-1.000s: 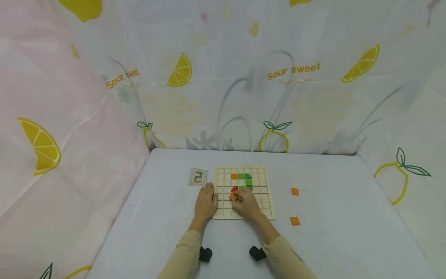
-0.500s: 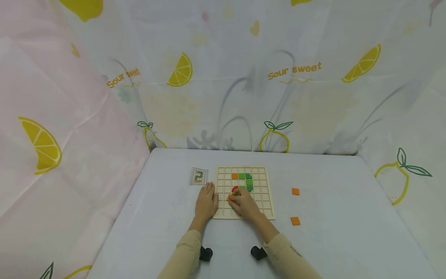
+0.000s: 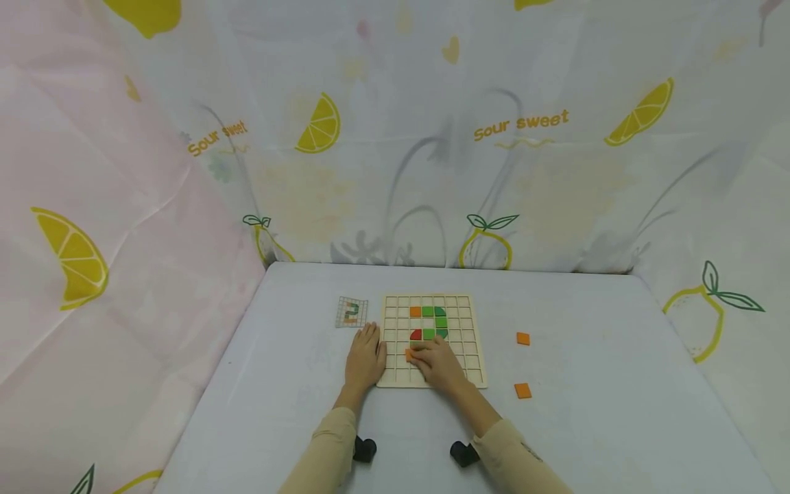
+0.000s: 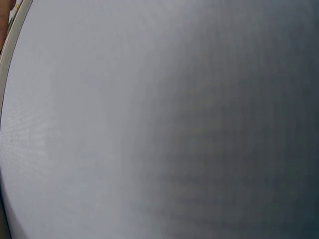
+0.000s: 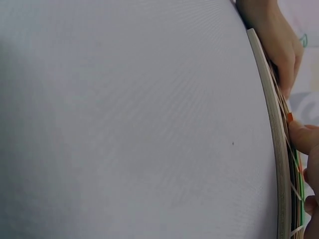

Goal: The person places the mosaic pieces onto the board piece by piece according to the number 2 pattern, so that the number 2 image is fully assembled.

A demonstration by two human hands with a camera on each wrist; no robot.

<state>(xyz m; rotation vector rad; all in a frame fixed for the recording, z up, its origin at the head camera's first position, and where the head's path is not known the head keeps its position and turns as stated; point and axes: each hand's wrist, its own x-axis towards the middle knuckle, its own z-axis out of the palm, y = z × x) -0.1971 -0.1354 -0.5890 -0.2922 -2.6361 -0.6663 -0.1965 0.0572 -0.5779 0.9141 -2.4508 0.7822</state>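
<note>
My right hand (image 3: 441, 363) pinches an orange square tile (image 3: 410, 355) by its right side, low over the gridded wooden board (image 3: 391, 376). In the right wrist view the orange tile (image 5: 290, 117) shows at the tip of the thumb (image 5: 301, 138). My left hand (image 3: 365, 357) lies flat with its fingers extended, its thumb side along the board's left edge. Set in the grid are an orange tile (image 3: 415, 311), several green tiles (image 3: 441, 322) and a red round-cornered tile (image 3: 416, 335), just above my right fingers.
A small pattern card (image 3: 352, 313) with a coloured figure 2 lies left of the board. Two loose orange tiles (image 3: 523, 339) lie to its right on the white table (image 3: 592, 370). A printed cloth (image 3: 395, 171) hangs behind the table.
My right hand has shifted slightly toward me with the orange tile, which sits lower over the grid and uncovers more of the red tile. My left hand stays put.
</note>
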